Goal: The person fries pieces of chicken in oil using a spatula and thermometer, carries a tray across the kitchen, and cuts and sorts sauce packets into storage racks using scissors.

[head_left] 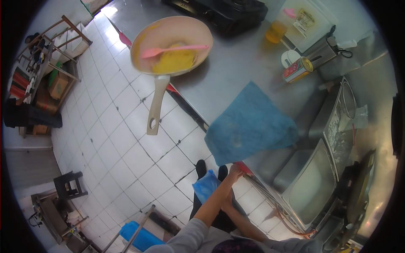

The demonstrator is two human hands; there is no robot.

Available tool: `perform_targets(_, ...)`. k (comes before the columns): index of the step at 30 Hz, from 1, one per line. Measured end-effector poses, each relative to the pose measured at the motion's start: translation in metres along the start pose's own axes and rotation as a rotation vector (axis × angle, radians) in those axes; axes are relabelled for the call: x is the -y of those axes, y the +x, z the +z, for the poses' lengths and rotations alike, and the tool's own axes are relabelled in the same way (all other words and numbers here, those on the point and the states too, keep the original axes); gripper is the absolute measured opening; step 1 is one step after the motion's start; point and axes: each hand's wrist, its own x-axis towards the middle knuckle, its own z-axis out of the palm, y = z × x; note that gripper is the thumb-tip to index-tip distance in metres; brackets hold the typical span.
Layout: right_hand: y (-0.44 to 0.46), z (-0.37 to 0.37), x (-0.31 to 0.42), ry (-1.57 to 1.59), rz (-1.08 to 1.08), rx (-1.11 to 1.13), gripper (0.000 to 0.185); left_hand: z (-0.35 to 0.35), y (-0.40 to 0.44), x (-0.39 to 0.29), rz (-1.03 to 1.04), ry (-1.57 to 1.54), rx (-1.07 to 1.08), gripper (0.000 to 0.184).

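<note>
Curling at the desk's (pixel 240 63) near edge, the left fingers (pixel 238 169) are held against a red item (pixel 246 169); whether it is gripped cannot be told. The right hand (pixel 228 201) is partly hidden behind the left forearm (pixel 215 198), beside the blue bag (pixel 205 186); its grip cannot be told. A blue cloth (pixel 251 126) is spread on the desk.

A steel counter (pixel 236 63) held a black stove (pixel 223 14), a pan (pixel 147 36) with its handle jutting past the floor-side edge, a blue cloth (pixel 253 122) near the sink (pixel 291 170), a can (pixel 297 69) and a bottle (pixel 276 31).
</note>
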Motion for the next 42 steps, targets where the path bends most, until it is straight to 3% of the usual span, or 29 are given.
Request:
perform_targets(1,-0.011,0.014,0.023,-0.006,0.074,-0.03,0.076,0.004,-0.01,-0.029,-0.494,-0.305,-0.214,0.032)
perform_targets(2,-0.007,0.017,0.026,-0.002,0.065,-0.036,0.076,-0.027,0.005,0.003,-0.402,0.104,0.06,0.031)
perform_targets(3,-0.006,0.019,0.03,0.12,0.112,0.014,0.075,-0.057,0.02,0.034,-0.191,0.687,0.3,0.03)
perform_targets(4,-0.01,0.021,0.033,0.242,0.163,0.067,0.075,-0.085,0.033,0.063,0.07,1.06,0.414,0.029)
perform_targets(5,-0.011,0.025,0.035,0.249,0.164,0.073,0.075,-0.065,-0.03,-0.016,0.076,0.941,0.151,0.027)
perform_targets(6,-0.008,0.032,0.045,0.13,0.023,0.129,0.076,-0.03,-0.107,-0.127,0.113,0.788,-0.103,0.026)
perform_targets(8,0.003,0.051,0.072,0.023,-0.147,0.195,0.077,-0.053,-0.172,-0.189,0.591,0.994,-0.289,0.024)
perform_targets(10,-0.002,0.076,0.119,-0.076,-0.07,0.376,0.079,-0.08,-0.229,-0.239,0.737,1.091,-0.613,0.03)
perform_targets(11,-0.015,0.086,0.164,-0.103,-0.004,0.403,0.068,-0.099,-0.254,-0.246,0.687,1.18,-0.778,0.036)
perform_targets(12,-0.016,0.092,0.184,-0.089,-0.036,0.405,0.068,-0.134,-0.27,-0.234,0.544,0.981,-0.87,0.043)
perform_targets(13,-0.013,0.093,0.2,-0.237,-0.213,0.459,0.06,-0.183,-0.28,-0.207,0.312,0.571,-0.863,0.047)
perform_targets(14,-0.011,0.09,0.219,-0.389,-0.39,0.502,0.053,-0.181,-0.305,-0.236,-0.013,0.182,-0.866,0.054)
perform_targets(15,-0.016,0.085,0.26,-0.335,-0.475,0.514,0.037,-0.164,-0.327,-0.268,-0.163,0.074,-0.855,0.059)
perform_targets(16,-0.025,0.078,0.299,-0.329,-0.491,0.504,0.037,-0.175,-0.33,-0.274,-0.149,0.082,-0.845,0.059)
perform_targets(18,-0.044,0.057,0.37,-0.014,-0.364,0.63,0.036,-0.197,-0.336,-0.274,0.04,-0.049,-0.792,0.059)
perform_targets(20,-0.057,0.037,0.426,0.008,-0.538,0.532,0.034,-0.185,-0.319,-0.312,0.126,-0.019,-0.759,0.059)
perform_targets(22,-0.059,0.018,0.466,0.053,-0.678,0.376,0.034,-0.177,-0.281,-0.355,0.292,-0.014,-0.496,0.059)
perform_targets(24,-0.053,0.0,0.493,0.077,-0.781,0.28,0.034,-0.143,-0.232,-0.407,0.292,0.021,-0.281,0.059)
perform_targets(26,-0.041,-0.003,0.514,0.098,-0.868,0.174,0.033,-0.112,-0.177,-0.452,0.187,-0.065,-0.035,0.06)
perform_targets(29,-0.006,0.005,0.52,-0.047,-1.085,-0.054,0.032,-0.084,-0.117,-0.491,0.043,-0.256,0.094,0.051)
perform_targets(31,0.029,0.014,0.511,-0.294,-1.014,-0.198,0.03,-0.113,-0.067,-0.501,-0.189,-0.535,0.61,0.032)
perform_targets(32,0.045,0.017,0.503,-0.281,-1.013,-0.239,0.03,-0.112,-0.063,-0.506,-0.216,-0.509,0.628,0.032)
perform_targets(34,0.07,0.015,0.478,-0.311,-0.961,-0.393,0.027,-0.107,-0.067,-0.502,-0.125,-0.377,0.279,0.019)
perform_targets(35,0.077,0.01,0.466,-0.303,-0.949,-0.427,0.027,-0.103,-0.078,-0.505,-0.105,-0.352,0.242,0.018)
perform_targets(37,0.086,-0.006,0.442,-0.265,-0.901,-0.617,0.027,-0.116,-0.095,-0.512,-0.102,-0.285,0.274,0.019)
perform_targets(40,0.091,-0.019,0.413,-0.327,-0.97,-0.685,0.033,-0.158,-0.15,-0.517,-0.08,-0.154,0.268,0.019)
perform_targets(42,0.09,-0.021,0.4,-0.315,-0.879,-0.68,0.036,-0.185,-0.188,-0.529,-0.054,-0.078,0.263,0.021)
